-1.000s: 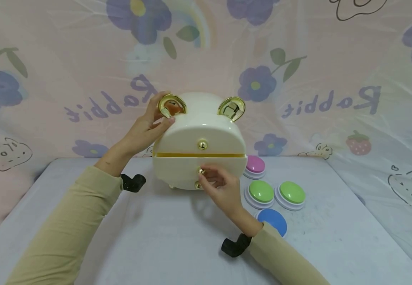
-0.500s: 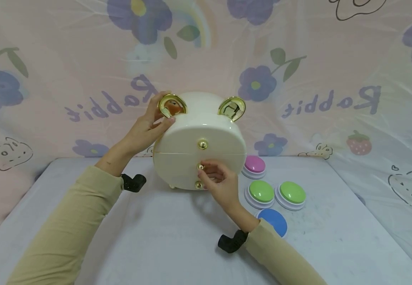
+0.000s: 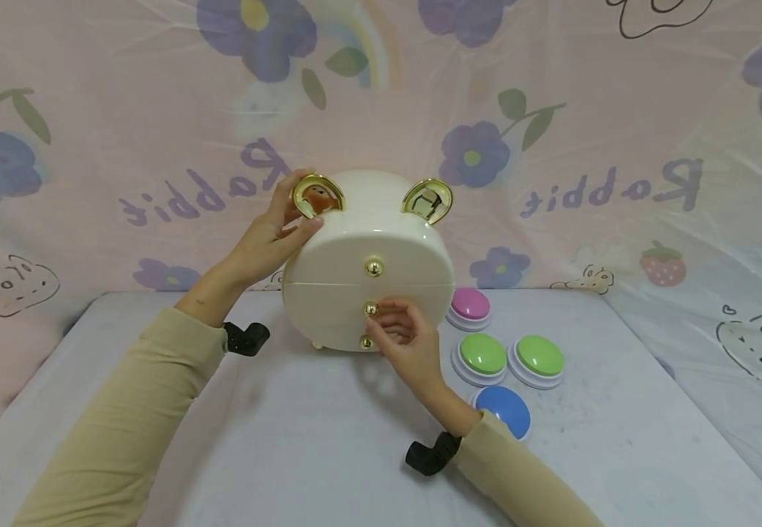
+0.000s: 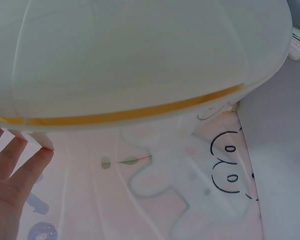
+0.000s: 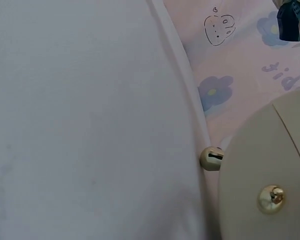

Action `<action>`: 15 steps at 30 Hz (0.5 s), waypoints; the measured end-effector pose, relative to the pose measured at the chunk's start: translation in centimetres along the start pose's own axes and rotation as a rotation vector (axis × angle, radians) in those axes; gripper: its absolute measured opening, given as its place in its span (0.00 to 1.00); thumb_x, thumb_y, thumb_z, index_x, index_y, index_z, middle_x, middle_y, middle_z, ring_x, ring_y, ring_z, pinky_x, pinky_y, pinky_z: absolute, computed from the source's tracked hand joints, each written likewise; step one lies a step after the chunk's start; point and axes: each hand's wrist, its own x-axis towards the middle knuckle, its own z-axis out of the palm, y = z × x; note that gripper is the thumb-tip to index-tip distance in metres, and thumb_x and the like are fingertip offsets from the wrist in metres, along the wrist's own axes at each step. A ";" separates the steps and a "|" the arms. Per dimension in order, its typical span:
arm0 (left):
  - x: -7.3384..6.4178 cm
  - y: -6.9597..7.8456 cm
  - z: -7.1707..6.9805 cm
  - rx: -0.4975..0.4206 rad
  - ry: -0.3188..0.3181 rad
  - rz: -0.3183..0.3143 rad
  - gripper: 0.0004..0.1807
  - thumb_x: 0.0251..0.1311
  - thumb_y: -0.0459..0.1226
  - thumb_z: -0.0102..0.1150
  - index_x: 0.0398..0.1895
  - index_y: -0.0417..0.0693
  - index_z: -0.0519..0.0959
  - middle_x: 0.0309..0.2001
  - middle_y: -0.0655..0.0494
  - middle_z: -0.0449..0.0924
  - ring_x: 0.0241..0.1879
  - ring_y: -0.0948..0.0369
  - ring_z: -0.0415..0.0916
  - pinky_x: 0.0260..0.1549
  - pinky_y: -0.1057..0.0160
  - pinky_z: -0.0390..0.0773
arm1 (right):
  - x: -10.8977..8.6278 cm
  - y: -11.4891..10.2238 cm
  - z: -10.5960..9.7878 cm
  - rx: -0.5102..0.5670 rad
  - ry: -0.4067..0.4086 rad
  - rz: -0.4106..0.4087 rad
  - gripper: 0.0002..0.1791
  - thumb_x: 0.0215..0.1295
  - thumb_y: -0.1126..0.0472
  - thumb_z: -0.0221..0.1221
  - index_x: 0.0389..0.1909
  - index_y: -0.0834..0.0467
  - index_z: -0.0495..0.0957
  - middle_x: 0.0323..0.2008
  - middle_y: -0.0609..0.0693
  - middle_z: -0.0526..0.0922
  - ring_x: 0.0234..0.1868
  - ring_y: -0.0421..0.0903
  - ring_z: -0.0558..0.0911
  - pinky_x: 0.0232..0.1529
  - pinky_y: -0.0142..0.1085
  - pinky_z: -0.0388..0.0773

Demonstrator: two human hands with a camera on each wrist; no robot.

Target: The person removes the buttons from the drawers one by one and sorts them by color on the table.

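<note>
A rounded cream drawer box [image 3: 328,307] with two gold ears stands on the table, its front in line all round the seam. My left hand [image 3: 265,245] grips the left ear [image 3: 318,196], thumb in front and fingers behind; in the left wrist view its fingers [image 4: 35,162] lie against the box's edge. With thumb and index finger, my right hand [image 3: 413,344] pinches the middle gold knob [image 3: 370,309] on the lower drawer front. Another knob [image 3: 373,268] sits above, and a lower knob [image 3: 367,342] shows below, also seen as a gold knob [image 5: 271,199] in the right wrist view.
Right of the box lie round push buttons: a pink one [image 3: 470,304], a green one [image 3: 482,354], a second green one [image 3: 540,356] and a blue one [image 3: 504,413], partly behind the right wrist. A patterned cloth [image 3: 585,124] hangs behind the white table [image 3: 275,454].
The lower drawer, pulled out with a gap above it one second ago, has slid back flush as my right hand moved forward with its knob. My left hand has stayed on the ear.
</note>
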 end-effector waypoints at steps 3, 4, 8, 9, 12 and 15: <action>0.0 0.0 0.0 0.002 -0.001 -0.006 0.35 0.69 0.43 0.50 0.73 0.71 0.45 0.69 0.50 0.62 0.71 0.48 0.57 0.68 0.43 0.59 | -0.3 1.3 -0.1 0.005 -0.019 0.025 0.18 0.56 0.76 0.63 0.47 0.72 0.71 0.28 0.69 0.82 0.22 0.37 0.80 0.18 0.37 0.80; 0.0 0.0 0.0 0.002 -0.001 -0.008 0.35 0.69 0.44 0.50 0.73 0.71 0.45 0.69 0.50 0.62 0.71 0.48 0.57 0.68 0.43 0.59 | -0.5 1.8 -0.2 0.004 -0.027 0.033 0.18 0.57 0.75 0.63 0.48 0.72 0.71 0.27 0.69 0.82 0.20 0.36 0.79 0.17 0.38 0.80; 0.0 -0.1 0.0 0.001 0.000 -0.012 0.35 0.69 0.44 0.50 0.72 0.72 0.45 0.69 0.50 0.62 0.71 0.49 0.57 0.68 0.44 0.60 | -1.0 3.6 -0.4 -0.004 -0.063 0.082 0.16 0.59 0.72 0.63 0.47 0.68 0.71 0.26 0.67 0.83 0.19 0.36 0.80 0.16 0.39 0.79; 0.0 -0.1 0.0 0.001 0.000 -0.014 0.35 0.69 0.44 0.50 0.72 0.72 0.44 0.69 0.50 0.62 0.71 0.49 0.57 0.68 0.43 0.59 | -1.1 3.8 -0.5 -0.012 -0.070 0.094 0.16 0.59 0.71 0.63 0.47 0.67 0.72 0.26 0.66 0.83 0.20 0.38 0.81 0.16 0.40 0.80; 0.0 -0.1 0.0 0.004 0.001 -0.021 0.35 0.69 0.44 0.50 0.72 0.73 0.44 0.69 0.50 0.62 0.71 0.49 0.57 0.68 0.43 0.59 | -1.4 4.1 -0.6 -0.027 -0.099 0.114 0.16 0.59 0.69 0.64 0.46 0.66 0.73 0.26 0.65 0.84 0.22 0.49 0.83 0.17 0.40 0.80; 0.0 -0.2 -0.1 0.005 -0.001 -0.028 0.35 0.69 0.45 0.50 0.72 0.75 0.44 0.70 0.50 0.61 0.71 0.49 0.56 0.68 0.43 0.59 | -1.5 3.5 -0.6 -0.029 -0.135 0.126 0.15 0.59 0.71 0.63 0.46 0.68 0.74 0.27 0.67 0.83 0.23 0.59 0.83 0.16 0.44 0.80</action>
